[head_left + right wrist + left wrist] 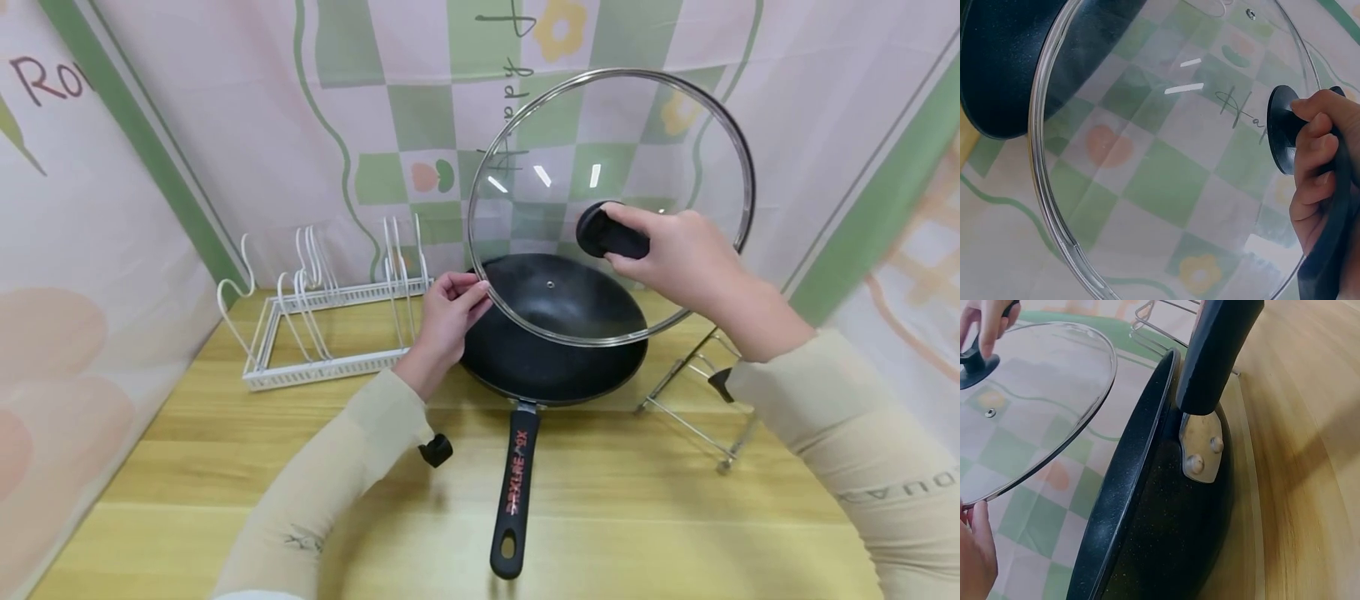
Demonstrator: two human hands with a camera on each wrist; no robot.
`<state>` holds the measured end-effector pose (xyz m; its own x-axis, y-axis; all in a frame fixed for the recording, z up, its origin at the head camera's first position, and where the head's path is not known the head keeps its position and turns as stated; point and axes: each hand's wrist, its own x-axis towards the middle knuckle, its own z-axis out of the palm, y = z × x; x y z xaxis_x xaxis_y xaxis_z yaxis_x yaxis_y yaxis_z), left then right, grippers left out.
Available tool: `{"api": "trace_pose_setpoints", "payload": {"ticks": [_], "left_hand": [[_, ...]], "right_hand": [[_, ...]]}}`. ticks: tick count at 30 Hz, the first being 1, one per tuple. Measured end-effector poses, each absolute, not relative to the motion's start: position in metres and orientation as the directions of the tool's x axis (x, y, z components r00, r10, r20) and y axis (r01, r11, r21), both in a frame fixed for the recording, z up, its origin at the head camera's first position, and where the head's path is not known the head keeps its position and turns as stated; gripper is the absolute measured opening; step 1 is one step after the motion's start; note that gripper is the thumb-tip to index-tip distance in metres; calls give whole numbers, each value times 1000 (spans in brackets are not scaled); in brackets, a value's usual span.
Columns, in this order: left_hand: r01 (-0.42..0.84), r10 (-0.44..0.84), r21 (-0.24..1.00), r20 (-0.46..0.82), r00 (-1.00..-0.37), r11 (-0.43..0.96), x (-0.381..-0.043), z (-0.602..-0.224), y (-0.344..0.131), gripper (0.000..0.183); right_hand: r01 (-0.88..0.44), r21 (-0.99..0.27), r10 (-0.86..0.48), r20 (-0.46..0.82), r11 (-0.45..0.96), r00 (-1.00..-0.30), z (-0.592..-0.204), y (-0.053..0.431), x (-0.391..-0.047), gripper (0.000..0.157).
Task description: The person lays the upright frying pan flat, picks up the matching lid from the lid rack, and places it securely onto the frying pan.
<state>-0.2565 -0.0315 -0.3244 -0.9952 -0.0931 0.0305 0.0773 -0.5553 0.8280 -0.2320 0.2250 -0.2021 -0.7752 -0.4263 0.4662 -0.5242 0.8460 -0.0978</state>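
A round glass lid (547,217) with a metal rim is tilted up above a black frying pan (551,367). My right hand (675,254) grips the lid's black knob (596,229), its fingers wrapped round it in the right wrist view. At the lid's lower left edge, my left hand (450,321) pinches the rim between thumb and fingers; the left wrist view shows these fingertips (980,519) on the rim. The pan stands on the wooden table, its black handle (517,483) pointing toward me. Through the glass, part of the pan's inside shows.
A white wire rack (326,367) with upright loops stands left of the pan. To the right, a metal wire stand (682,417) is partly hidden behind my right arm. A patterned curtain (420,117) hangs behind the wooden table (637,508).
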Motion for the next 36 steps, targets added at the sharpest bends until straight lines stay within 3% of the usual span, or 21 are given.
{"api": "trace_pose_setpoints", "payload": {"ticks": [13, 22, 36], "left_hand": [[85, -117, 824, 23, -993, -559, -250, -321, -43, 27], [74, -117, 823, 10, -993, -563, -245, -325, -47, 26], [62, -114, 819, -5, -993, -571, -239, -328, -48, 26]], "right_hand": [[-515, 64, -482, 465, 855, -742, -201, 212, -233, 53], [-496, 83, -478, 440, 864, -760, -206, 206, -235, 53], [-538, 170, -546, 479, 826, -687, -211, 201, -243, 50]]}}
